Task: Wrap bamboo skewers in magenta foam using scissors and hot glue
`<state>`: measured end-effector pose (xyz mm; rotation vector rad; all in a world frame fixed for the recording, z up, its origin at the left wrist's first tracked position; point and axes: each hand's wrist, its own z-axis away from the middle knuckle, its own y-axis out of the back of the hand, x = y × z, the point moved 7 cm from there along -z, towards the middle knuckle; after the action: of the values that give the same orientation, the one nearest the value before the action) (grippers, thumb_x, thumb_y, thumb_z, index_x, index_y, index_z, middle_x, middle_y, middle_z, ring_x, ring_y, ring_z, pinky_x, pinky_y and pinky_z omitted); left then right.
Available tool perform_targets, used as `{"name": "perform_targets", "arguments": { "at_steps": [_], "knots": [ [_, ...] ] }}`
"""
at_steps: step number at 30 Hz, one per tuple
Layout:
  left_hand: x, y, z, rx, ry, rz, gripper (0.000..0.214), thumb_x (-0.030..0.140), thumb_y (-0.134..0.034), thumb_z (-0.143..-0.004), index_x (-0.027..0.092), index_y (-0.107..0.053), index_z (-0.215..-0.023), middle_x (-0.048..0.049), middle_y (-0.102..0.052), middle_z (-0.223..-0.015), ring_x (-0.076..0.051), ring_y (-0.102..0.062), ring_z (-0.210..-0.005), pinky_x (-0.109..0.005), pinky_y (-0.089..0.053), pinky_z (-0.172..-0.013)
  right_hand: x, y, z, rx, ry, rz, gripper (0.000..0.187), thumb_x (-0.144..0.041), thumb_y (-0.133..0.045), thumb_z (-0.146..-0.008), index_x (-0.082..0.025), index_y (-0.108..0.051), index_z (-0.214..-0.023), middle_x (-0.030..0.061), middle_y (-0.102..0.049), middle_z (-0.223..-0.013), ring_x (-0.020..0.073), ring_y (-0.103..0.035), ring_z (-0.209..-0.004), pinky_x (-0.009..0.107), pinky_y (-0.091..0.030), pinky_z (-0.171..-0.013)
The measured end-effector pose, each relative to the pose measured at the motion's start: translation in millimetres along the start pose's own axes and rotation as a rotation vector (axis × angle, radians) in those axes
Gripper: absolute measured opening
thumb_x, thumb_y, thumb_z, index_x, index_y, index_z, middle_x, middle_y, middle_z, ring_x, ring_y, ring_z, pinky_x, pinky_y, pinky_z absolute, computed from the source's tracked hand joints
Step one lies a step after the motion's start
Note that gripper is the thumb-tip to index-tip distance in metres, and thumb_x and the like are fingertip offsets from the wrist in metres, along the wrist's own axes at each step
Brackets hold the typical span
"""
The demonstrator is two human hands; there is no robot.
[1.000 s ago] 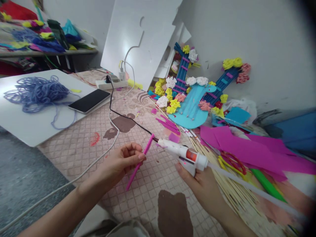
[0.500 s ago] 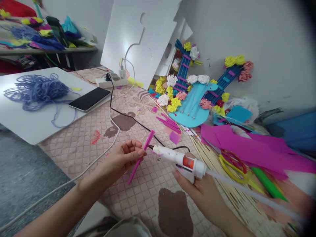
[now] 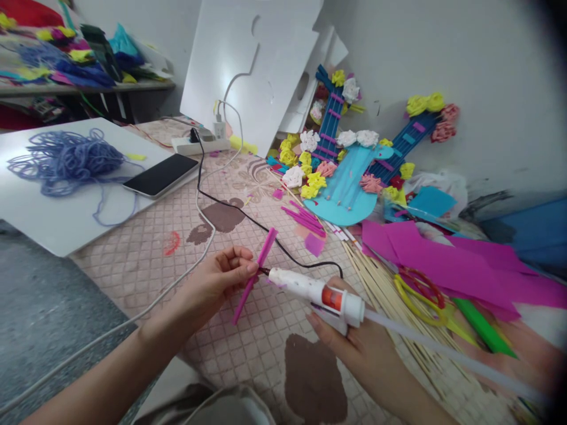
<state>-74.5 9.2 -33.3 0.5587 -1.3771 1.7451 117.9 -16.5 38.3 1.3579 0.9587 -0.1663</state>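
Observation:
Between the thumb and fingers of my left hand is a thin magenta paper strip, held slanted above the tablecloth. My right hand is wrapped round the handle of a white hot glue gun, whose dark nozzle meets the strip around its middle, close to my left thumb. A long translucent glue stick sticks out of the gun's rear. More magenta strips lie on the table beyond my hands, by a purple paper square.
Several bamboo sticks, scissors and magenta paper sheets lie on the right. Flower-trimmed paper guitars lean at the back. A phone, blue yarn and power strip are on the left; cords cross the table.
The glue gun has shifted slightly left along with my right hand, its nozzle now a little lower on the strip. My left hand has barely moved.

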Motion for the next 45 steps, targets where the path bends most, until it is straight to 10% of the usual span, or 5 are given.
{"name": "perform_targets", "arguments": {
  "at_steps": [45],
  "knots": [
    [9, 3.0, -2, 0.06, -0.056, -0.053, 0.034, 0.021, -0.084, -0.063, 0.016, -0.057, -0.084, 0.0002, -0.068, -0.068, -0.01, -0.064, -0.06, -0.015, -0.048, -0.051, -9, -12, 8, -0.175, -0.042, -0.088, 0.021, -0.028, -0.049, -0.092, -0.022, -0.04, -0.074, -0.0027, -0.044, -0.075, 0.0119, -0.049, -0.065, 0.025, -0.037, -0.055]
  ]
}}
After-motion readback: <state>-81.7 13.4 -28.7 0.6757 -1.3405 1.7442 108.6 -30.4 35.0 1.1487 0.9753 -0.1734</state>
